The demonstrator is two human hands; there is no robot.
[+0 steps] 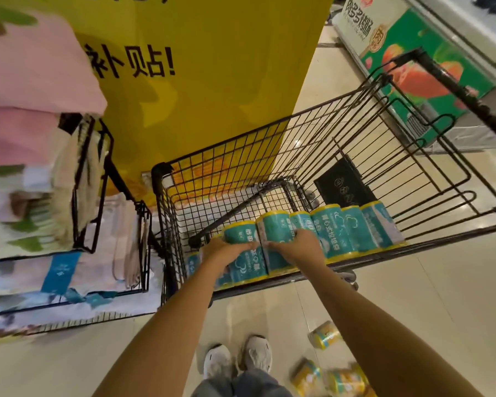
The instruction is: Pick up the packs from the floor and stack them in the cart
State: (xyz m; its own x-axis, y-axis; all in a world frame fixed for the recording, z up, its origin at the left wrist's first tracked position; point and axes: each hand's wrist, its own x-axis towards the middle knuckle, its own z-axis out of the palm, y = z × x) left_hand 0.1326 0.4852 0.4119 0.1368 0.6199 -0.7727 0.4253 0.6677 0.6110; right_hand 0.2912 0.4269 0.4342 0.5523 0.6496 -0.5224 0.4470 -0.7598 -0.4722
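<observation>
Two teal packs are gripped side by side inside the cart (312, 130): one (239, 231) by the left hand (226, 250), one (275, 226) by the right hand (298, 245). More packs (352, 227) are lined along the near wall. Yellow packs (325, 335) lie on the floor (413, 282).

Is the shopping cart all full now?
No. The cart holds teal packs only along its near side; the rest is bare wire.
</observation>
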